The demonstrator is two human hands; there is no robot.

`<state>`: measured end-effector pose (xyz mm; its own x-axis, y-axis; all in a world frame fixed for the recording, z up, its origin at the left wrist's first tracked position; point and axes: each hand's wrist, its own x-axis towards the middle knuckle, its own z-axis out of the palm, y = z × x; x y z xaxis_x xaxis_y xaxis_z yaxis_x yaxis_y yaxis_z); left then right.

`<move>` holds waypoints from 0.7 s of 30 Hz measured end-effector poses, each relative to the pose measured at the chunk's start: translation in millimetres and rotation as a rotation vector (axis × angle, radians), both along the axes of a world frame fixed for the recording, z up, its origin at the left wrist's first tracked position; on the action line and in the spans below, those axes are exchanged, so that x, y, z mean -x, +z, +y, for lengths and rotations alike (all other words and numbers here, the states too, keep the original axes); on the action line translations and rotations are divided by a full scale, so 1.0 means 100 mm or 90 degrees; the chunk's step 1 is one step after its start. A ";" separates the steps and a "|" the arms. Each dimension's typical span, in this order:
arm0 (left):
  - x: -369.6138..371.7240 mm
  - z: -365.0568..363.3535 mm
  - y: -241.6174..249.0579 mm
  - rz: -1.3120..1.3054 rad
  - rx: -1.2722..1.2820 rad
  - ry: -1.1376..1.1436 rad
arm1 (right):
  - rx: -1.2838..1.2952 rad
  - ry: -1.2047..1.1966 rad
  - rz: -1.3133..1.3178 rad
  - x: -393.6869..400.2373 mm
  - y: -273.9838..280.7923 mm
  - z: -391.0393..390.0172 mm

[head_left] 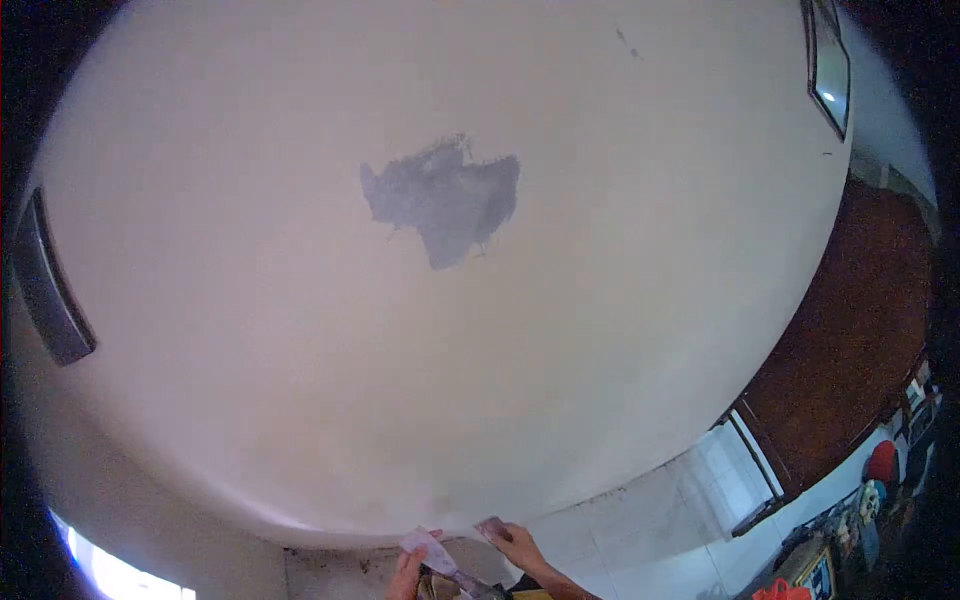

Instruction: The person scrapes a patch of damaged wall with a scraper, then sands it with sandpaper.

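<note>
Both hands are low in the view, at the bottom centre, in front of a pale wall [300, 350]. My left hand [405, 575] is closed on a pale, flat piece [425, 545] that may be paper or cloth. To its right, my right hand [522, 548] grips a small reddish-brown flat block [492, 528] at its fingertips. The two hands are apart. Higher up, well away from both hands, a rough-edged grey patch [445, 200] marks the wall.
A dark framed object [55, 285] is on the left and another frame [830, 75] at the upper right. A brown wooden door [840, 330] stands on the right, with mixed items and a red object [882, 462] below it. Pale floor tiles [640, 530] show beneath the wall.
</note>
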<state>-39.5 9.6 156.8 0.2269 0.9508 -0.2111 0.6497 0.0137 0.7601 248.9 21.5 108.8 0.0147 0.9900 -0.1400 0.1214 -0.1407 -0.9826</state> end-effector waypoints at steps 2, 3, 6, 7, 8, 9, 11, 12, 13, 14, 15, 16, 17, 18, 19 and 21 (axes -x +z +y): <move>-0.54 0.00 0.73 -0.098 0.240 0.199 | 0.045 0.031 -0.016 -0.11 -0.37 -0.03; -0.31 -0.02 0.27 0.108 0.138 0.037 | 0.082 0.039 0.007 -0.16 -0.12 -0.09; -0.24 0.08 0.00 -0.193 0.181 0.193 | 0.183 0.064 0.101 -0.09 0.19 0.12; -0.26 0.11 -0.05 -0.247 0.190 0.199 | 0.216 0.075 0.134 -0.10 0.25 0.22; -0.30 0.15 -0.05 -0.287 0.202 0.195 | 0.187 0.080 0.149 -0.07 0.27 0.33; -0.35 0.18 -0.06 -0.324 0.214 0.191 | 0.159 0.087 0.162 -0.02 0.29 0.43; -0.39 0.19 -0.10 -0.377 0.234 0.190 | 0.146 0.107 0.169 0.06 0.40 0.62; -0.39 0.20 -0.14 -0.396 0.240 0.191 | 0.163 0.120 0.162 0.11 0.53 0.71; -0.40 0.18 -0.20 -0.418 0.243 0.194 | 0.180 0.132 0.155 0.13 0.57 0.76; -0.39 0.16 -0.27 -0.441 0.245 0.199 | 0.172 0.136 0.190 0.18 0.55 0.78; -0.38 0.13 -0.34 -0.462 0.246 0.201 | 0.165 0.140 0.226 0.24 0.50 0.78; -0.36 0.09 -0.48 -0.487 0.243 0.205 | 0.158 0.143 0.263 0.25 0.46 0.77; -0.41 0.11 -0.42 -0.479 0.250 0.202 | 0.171 0.146 0.250 0.24 0.51 0.74; -0.45 0.12 -0.39 -0.470 0.252 0.196 | 0.184 0.148 0.237 0.20 0.65 0.68; -0.50 0.12 -0.37 -0.464 0.254 0.189 | 0.195 0.152 0.224 0.16 0.73 0.66; -0.59 0.15 -0.35 -0.456 0.256 0.174 | 0.239 0.128 0.239 0.09 0.49 0.61</move>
